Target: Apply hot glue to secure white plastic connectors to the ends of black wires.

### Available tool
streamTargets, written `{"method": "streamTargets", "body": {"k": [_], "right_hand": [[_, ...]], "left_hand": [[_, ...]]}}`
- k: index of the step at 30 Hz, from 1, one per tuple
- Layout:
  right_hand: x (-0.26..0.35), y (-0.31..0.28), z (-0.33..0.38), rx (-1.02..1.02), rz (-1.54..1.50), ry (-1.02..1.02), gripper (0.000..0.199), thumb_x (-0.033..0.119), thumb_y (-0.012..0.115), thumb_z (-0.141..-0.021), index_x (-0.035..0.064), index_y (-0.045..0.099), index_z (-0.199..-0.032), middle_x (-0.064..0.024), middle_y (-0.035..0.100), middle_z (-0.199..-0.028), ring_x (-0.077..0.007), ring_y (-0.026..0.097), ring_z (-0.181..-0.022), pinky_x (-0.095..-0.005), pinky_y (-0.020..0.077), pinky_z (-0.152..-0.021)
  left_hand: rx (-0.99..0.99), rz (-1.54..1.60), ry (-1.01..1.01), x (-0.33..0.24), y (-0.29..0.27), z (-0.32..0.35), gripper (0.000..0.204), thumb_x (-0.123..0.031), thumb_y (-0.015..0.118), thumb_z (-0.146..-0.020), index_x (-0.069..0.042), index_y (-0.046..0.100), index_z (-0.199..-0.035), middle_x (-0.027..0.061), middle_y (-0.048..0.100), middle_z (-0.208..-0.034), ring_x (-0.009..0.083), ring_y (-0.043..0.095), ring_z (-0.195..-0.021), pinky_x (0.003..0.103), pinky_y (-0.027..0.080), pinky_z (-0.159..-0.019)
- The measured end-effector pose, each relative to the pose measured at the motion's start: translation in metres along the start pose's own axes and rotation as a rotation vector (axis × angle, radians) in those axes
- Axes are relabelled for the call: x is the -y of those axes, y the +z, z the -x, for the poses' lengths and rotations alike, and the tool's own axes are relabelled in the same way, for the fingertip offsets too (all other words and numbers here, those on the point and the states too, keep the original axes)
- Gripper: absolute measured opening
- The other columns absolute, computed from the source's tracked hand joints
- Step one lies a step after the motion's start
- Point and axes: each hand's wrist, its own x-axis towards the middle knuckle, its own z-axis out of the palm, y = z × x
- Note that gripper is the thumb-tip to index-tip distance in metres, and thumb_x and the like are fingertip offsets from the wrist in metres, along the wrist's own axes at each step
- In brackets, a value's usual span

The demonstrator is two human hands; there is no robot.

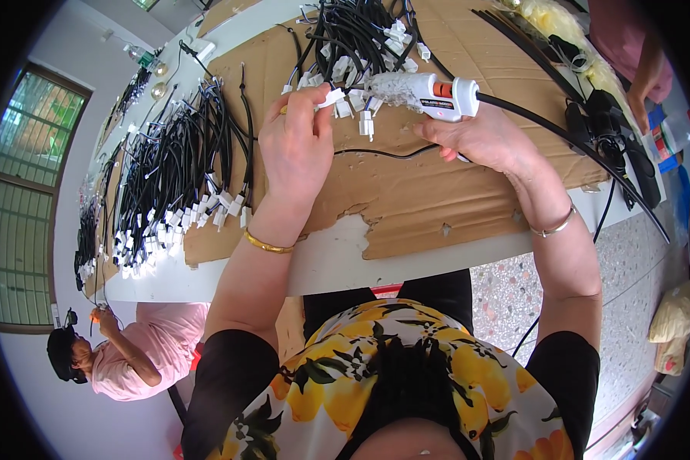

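Note:
My right hand [489, 139] is wrapped round the handle of a white hot glue gun [454, 100] with an orange patch on its side. Its front end is crusted with clear dried glue, and the nozzle points left. My left hand [295, 142] pinches a white plug connector [333, 96] close to that nozzle; whether the two touch I cannot tell. Just beyond both hands lies a heap of black cables [353, 31] with white connectors. A single connector [366, 124] hangs below the gun. From the gun's back a thick black cord [548, 123] runs right.
Brown cardboard [414, 207] covers much of the white table [337, 253]. Many black cables [176, 153] lie in rows at left. Black adapters [609, 130] and a yellowish plastic bag [544, 19] sit at right. One person in pink [149, 345] works at lower left, another [636, 46] stands at upper right.

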Motion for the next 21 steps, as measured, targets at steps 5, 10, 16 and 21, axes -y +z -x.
{"method": "streamTargets", "body": {"k": [5,10,16,21], "right_hand": [[0.004,0.001,0.001,-0.003,0.038,0.009,0.017,0.013,0.066,-0.075,0.0012,0.056,-0.083,0.0013,0.052,-0.064,-0.0048,0.045,-0.051,-0.0194,0.0386,-0.048],[0.003,0.001,0.002,0.009,-0.058,-0.053,0.018,0.014,0.066,-0.075,0.002,0.055,-0.082,0.0012,0.051,-0.065,-0.0052,0.046,-0.052,-0.0196,0.0391,-0.048],[0.001,0.002,0.0,-0.012,-0.085,-0.044,0.02,0.013,0.067,-0.075,0.002,0.054,-0.086,0.001,0.052,-0.068,-0.0053,0.047,-0.054,-0.0192,0.0403,-0.049],[0.0,0.001,-0.002,-0.006,-0.06,-0.049,0.02,0.014,0.067,-0.074,0.0023,0.054,-0.086,0.0008,0.052,-0.068,-0.0055,0.047,-0.055,-0.0194,0.0411,-0.05]], "left_hand": [[-0.006,0.056,-0.073,0.001,0.002,0.002,0.024,0.001,0.065,-0.068,-0.004,0.048,-0.084,0.0053,0.063,-0.081,0.0224,0.06,-0.063,0.036,0.048,-0.074],[0.035,0.361,-0.403,-0.002,0.007,0.007,0.025,0.002,0.064,-0.069,-0.003,0.046,-0.086,0.0089,0.064,-0.086,0.019,0.062,-0.069,0.029,0.048,-0.069],[0.124,0.788,-0.703,0.008,0.01,0.012,0.022,0.006,0.059,-0.074,-0.002,0.044,-0.089,0.0127,0.064,-0.088,0.0129,0.06,-0.076,0.023,0.047,-0.067],[0.145,1.112,-0.823,0.005,0.009,0.008,0.019,0.009,0.051,-0.078,0.0,0.042,-0.091,0.0168,0.061,-0.09,0.0168,0.06,-0.077,0.025,0.049,-0.072]]}}
